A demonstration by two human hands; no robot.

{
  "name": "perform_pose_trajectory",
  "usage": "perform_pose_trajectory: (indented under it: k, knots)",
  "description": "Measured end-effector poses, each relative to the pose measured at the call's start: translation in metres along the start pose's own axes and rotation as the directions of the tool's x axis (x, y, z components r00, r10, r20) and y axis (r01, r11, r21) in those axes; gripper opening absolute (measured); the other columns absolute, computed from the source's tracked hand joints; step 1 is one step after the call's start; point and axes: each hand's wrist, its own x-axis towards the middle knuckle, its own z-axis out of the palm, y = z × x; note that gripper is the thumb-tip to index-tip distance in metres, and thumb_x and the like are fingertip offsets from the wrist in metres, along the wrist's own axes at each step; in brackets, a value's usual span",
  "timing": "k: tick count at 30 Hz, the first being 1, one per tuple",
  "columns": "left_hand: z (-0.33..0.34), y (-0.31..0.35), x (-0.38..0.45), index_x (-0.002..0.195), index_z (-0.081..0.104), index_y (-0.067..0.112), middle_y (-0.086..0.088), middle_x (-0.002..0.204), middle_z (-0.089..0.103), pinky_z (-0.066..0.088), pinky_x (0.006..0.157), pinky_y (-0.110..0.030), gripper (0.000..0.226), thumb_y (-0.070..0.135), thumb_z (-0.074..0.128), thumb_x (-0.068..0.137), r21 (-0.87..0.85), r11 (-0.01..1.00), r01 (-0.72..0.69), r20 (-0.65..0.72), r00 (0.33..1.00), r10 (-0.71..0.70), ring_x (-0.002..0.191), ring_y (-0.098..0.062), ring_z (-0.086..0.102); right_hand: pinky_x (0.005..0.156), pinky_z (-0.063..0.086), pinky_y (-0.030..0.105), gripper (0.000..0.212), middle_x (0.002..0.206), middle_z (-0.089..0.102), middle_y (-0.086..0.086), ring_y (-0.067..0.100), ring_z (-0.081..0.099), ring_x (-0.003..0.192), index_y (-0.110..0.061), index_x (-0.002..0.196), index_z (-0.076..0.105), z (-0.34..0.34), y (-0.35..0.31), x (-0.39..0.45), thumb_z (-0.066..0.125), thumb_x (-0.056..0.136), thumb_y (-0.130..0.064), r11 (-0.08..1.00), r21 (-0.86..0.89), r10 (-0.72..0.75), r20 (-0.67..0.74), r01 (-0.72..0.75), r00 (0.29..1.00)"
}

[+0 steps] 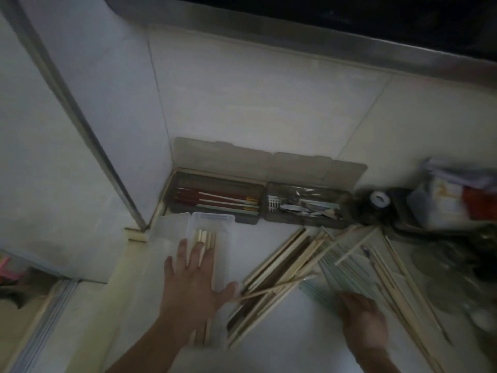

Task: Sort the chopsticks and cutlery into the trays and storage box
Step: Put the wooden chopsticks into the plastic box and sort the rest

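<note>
The clear plastic storage box (207,219) lies on the white desk (282,340), at the left of everything. It already holds a few pale wooden chopsticks (205,236), side by side along its length. The left hand (192,278) rests flat on this box with the fingers spread wide and grips nothing.

Just behind the box stands the grey-brown tray (215,201) with its lid up; red-and-white chopsticks (215,200) are laid in it in good order. To the right of the box and further back, touching the first tray, is a second grey-brown tray (306,205) with metal cutlery (304,208), rather mixed.

To the right of the box, near the front, a loose pile of pale wooden chopsticks (282,267) lies crossed on the desk, and beyond it pale green chopsticks (341,267) and thin skewers (398,267). The right hand (363,321) lies on the near ends of the green ones; it is blurred, so I cannot tell if it closes on them.

I judge the sorting about half done: both trays are partly filled, but most wooden and green sticks are not yet in place.
</note>
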Motion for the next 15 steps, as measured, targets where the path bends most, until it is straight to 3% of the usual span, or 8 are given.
perform_pose_trajectory:
  k: [3,6,9,13,15]
  knots:
    - [0.001,0.000,0.001,0.121,0.065,0.017,-0.010,0.133,0.058,0.043,0.094,-0.064,0.086,0.084,0.042,0.071,0.012,1.000,0.003,-0.019,1.000,-0.002,0.134,-0.040,0.038,0.053,0.051,0.040,0.040,0.079,0.070,0.008,0.038,0.063,0.068,-0.017,0.084,0.076,0.002,-0.007,-0.004,0.040,0.071,-0.030,0.995,0.002,0.096,0.069,-0.097,0.993]
    - [0.002,0.001,0.000,0.126,0.062,0.018,-0.010,0.138,0.054,0.040,0.098,-0.063,0.088,0.084,0.040,0.071,-0.006,1.000,0.015,-0.012,1.000,-0.015,0.137,-0.039,0.032,0.059,0.052,0.043,0.031,0.077,0.071,0.010,0.040,0.062,0.071,-0.017,0.084,0.076,0.000,-0.011,0.001,0.052,0.065,-0.011,0.985,0.034,0.164,0.078,-0.167,0.983]
    - [0.001,0.001,0.000,0.128,0.061,0.019,-0.009,0.139,0.052,0.038,0.099,-0.063,0.089,0.084,0.039,0.072,-0.015,1.000,0.016,-0.005,1.000,-0.016,0.138,-0.039,0.030,0.070,0.049,0.044,0.026,0.084,0.070,0.013,0.041,0.057,0.083,-0.019,0.087,0.076,-0.002,-0.008,0.006,0.066,0.073,0.000,0.969,0.055,0.229,0.149,-0.239,0.962]
    - [-0.002,0.001,0.000,0.129,0.060,0.020,-0.009,0.141,0.051,0.036,0.102,-0.063,0.091,0.086,0.038,0.071,-0.025,0.999,0.034,0.009,0.999,-0.034,0.139,-0.038,0.029,0.078,0.045,0.034,0.021,0.099,0.066,0.002,0.030,0.053,0.099,-0.031,0.097,0.071,-0.018,-0.008,0.019,0.062,0.082,-0.017,0.986,-0.058,0.165,0.302,-0.155,0.939]
    - [-0.003,0.001,-0.001,0.129,0.061,0.019,-0.009,0.141,0.051,0.036,0.102,-0.063,0.092,0.086,0.039,0.070,-0.037,0.999,0.036,0.015,0.999,-0.035,0.139,-0.039,0.031,0.077,0.042,0.028,0.013,0.097,0.064,-0.007,0.021,0.056,0.098,-0.036,0.091,0.064,-0.032,-0.010,0.028,0.056,0.087,-0.027,0.987,-0.101,0.154,0.352,-0.127,0.923]
